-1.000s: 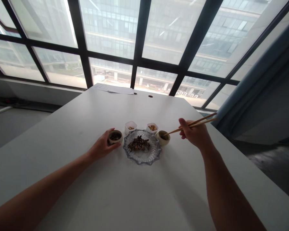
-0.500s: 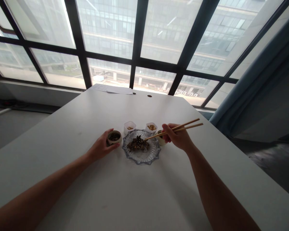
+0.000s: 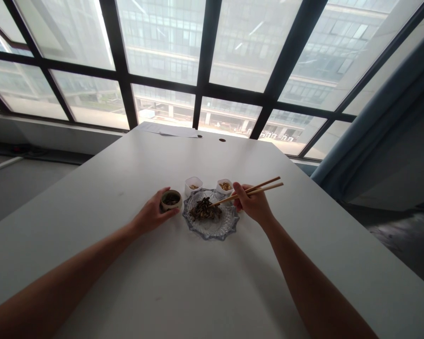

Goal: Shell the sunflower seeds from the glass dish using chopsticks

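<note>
Glass plate point(image 3: 229, 227) nearest, mid-table point(image 3: 155, 282): looks heavy, stiff, chippable; hold by the rim. Dark seeds point(image 3: 205, 210) heaped on its left and middle: likely light, dry, slick; nip one across its middle. Your left hand point(image 3: 153, 214) curves its fingers round the cup point(image 3: 171, 199) left of the plate, thumb on the near side; probably rigid, breakable, belly's the best hold. Your right hand point(image 3: 253, 204) pinches chopsticks point(image 3: 265, 188), tips at the heap (seed between them? can't tell). Far side: left tub point(image 3: 193, 186), right tub point(image 3: 225, 186), probably light plastic.
</note>
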Available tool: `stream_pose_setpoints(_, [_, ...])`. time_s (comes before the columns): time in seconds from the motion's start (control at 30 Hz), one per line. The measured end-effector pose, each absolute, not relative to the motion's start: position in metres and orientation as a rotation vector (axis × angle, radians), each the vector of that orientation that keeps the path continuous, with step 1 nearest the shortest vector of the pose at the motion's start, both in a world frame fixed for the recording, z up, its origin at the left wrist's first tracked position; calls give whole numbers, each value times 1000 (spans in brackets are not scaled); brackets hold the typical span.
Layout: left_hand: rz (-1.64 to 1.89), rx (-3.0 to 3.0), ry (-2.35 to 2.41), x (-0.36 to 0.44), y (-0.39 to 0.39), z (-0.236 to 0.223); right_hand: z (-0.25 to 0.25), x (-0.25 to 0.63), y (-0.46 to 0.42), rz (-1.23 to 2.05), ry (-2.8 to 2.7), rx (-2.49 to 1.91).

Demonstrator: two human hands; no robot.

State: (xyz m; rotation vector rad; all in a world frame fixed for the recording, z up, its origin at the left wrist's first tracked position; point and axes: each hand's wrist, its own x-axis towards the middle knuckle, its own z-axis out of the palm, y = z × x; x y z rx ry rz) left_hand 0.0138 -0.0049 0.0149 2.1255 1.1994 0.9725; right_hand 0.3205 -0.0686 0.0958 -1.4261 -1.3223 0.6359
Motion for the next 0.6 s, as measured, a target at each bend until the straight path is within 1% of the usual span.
stream_pose_setpoints(0.33, [989, 2126, 1189, 13, -4, 13, 83, 313, -64, 727, -1297, -1391])
stream_pose_setpoints(0.6, [979, 2137, 1214, 14, -4, 12, 85, 305, -68, 732, -1275, -1376])
